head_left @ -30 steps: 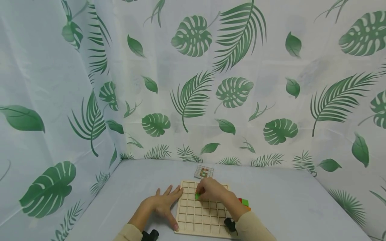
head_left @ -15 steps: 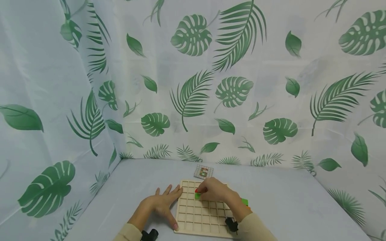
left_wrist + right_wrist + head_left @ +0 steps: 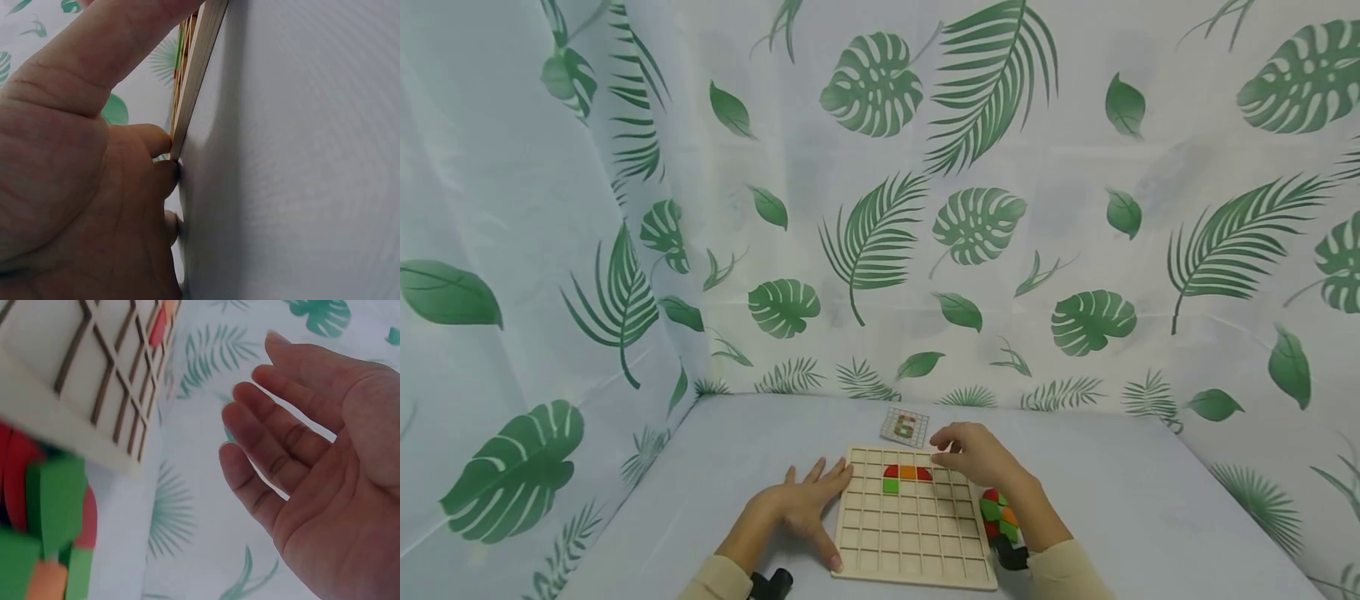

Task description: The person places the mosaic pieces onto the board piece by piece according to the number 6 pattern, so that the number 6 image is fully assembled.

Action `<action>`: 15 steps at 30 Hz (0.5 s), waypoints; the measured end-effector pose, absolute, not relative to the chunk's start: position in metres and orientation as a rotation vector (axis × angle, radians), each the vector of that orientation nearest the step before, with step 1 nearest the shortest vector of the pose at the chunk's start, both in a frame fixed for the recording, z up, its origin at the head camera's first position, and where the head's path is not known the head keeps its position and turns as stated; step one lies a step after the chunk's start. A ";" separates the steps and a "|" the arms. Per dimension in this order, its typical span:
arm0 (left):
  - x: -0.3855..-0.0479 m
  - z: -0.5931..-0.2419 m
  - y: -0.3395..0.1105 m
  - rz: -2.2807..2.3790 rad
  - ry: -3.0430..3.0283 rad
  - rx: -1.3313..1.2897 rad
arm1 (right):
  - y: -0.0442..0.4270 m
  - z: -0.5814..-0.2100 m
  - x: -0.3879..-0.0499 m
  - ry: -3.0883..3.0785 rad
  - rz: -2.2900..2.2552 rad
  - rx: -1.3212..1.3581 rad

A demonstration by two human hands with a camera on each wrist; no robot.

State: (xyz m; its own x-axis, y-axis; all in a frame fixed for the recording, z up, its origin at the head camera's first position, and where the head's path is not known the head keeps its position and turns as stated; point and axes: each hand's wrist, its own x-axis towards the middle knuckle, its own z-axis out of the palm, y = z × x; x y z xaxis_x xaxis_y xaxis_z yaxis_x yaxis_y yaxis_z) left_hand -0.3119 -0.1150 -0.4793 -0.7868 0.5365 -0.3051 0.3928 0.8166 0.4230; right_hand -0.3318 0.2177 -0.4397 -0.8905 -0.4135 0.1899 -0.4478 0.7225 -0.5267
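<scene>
Wooden grid board (image 3: 917,533) lies flat on the tabletop (image 3: 1112,508), in front of the person, with a printed card (image 3: 905,427) just beyond its far edge. Toward the far side, a row of red, orange (image 3: 908,472) and red pieces occupies adjoining cells; a green square (image 3: 891,486) sits directly on the near side of the left red one.

Principal hazard, in my judgement: the black wrist device (image 3: 1011,554) is near the loose blocks (image 3: 991,510) at the board's right side, and a low sweep of that arm could scatter them. Secondary hazard: a sideways push on the left edge might slide the board across the smooth cover and jolt the pieces.

Right hand (image 3: 979,454): released, fingers loosely bent, nothing held, over the far right part of the board. Left hand (image 3: 805,508): spread wide, thumb at the near left corner, fingertips touching the left edge, not gripping.
</scene>
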 end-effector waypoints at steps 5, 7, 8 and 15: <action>-0.311 -0.480 -0.116 0.481 2.579 0.692 | 0.232 -0.438 -0.331 -2.910 0.884 0.625; -0.311 -0.479 -0.115 0.480 2.580 0.685 | 0.239 -0.437 -0.330 -2.931 0.893 0.617; -0.311 -0.479 -0.115 0.477 2.582 0.684 | 0.243 -0.436 -0.329 -2.941 0.902 0.615; -0.310 -0.476 -0.114 0.466 2.590 0.674 | 0.268 -0.433 -0.324 -3.040 0.994 0.572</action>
State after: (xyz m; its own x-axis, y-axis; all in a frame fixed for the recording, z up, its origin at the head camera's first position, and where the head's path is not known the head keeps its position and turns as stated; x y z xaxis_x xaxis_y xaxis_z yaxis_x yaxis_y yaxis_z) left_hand -0.3102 -0.1135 -0.4761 -0.7933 0.5228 -0.3121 0.3812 0.8262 0.4148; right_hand -0.3243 0.2680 -0.4330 -0.9325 -0.3610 0.0072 -0.2955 0.7516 -0.5897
